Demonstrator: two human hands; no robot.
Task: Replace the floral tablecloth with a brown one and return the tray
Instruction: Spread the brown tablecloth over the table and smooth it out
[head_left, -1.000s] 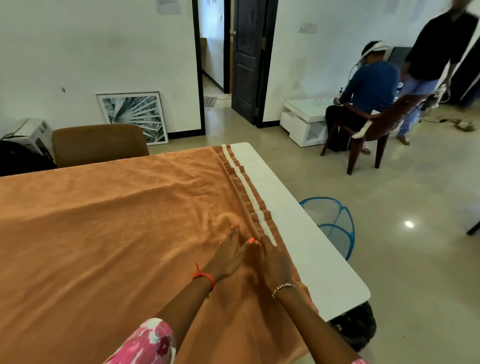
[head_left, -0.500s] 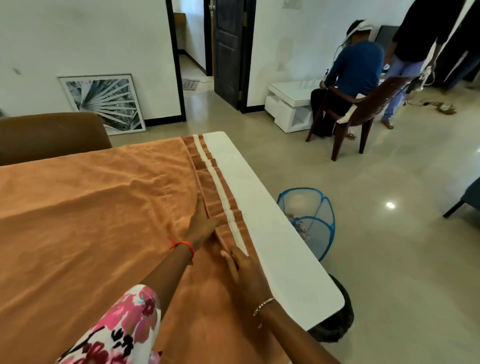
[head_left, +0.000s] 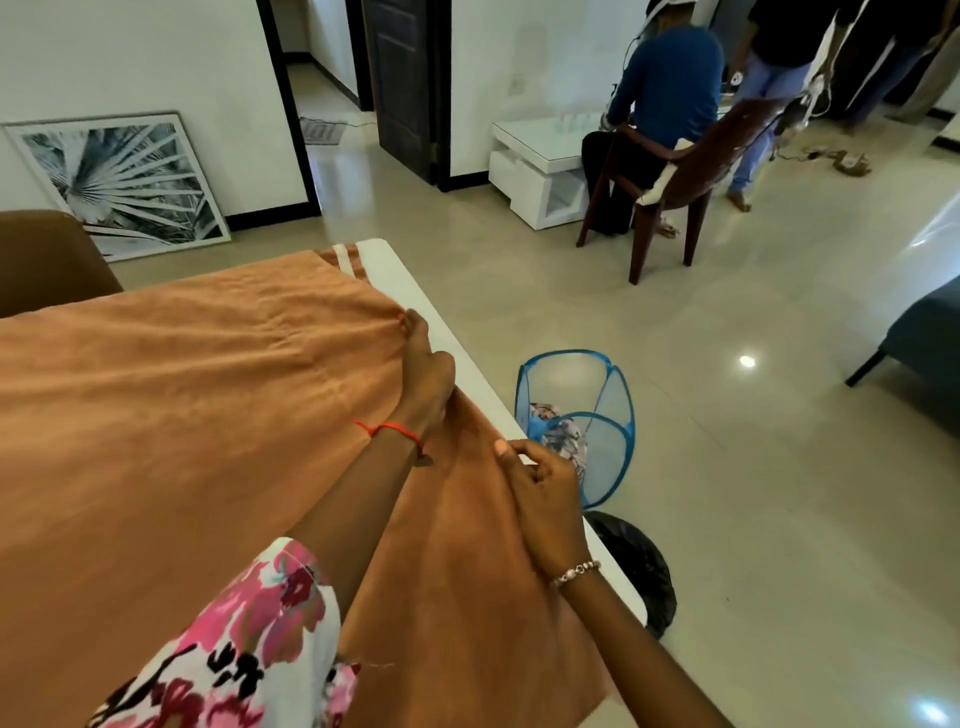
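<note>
Left hand (head_left: 425, 366) and right hand (head_left: 540, 486), 2 pinch grips on brown tablecloth (head_left: 182, 415) hem at table (head_left: 415, 293) edge. Risk: uneven pull skews cloth.

We no longer lay flat palms on the brown tablecloth (head_left: 182, 415). Our left hand (head_left: 428, 374) has moved farther along the cloth's right edge and now pinches it with the fingertips. Our right hand (head_left: 540, 483) has curled its fingers and grips the same edge nearer to us. The pleated striped border (head_left: 340, 255) that lay bunched along the top beside our hands now shows only at the far corner. Beside our hands, the bare white strip of the table (head_left: 415, 296) has narrowed.
</note>
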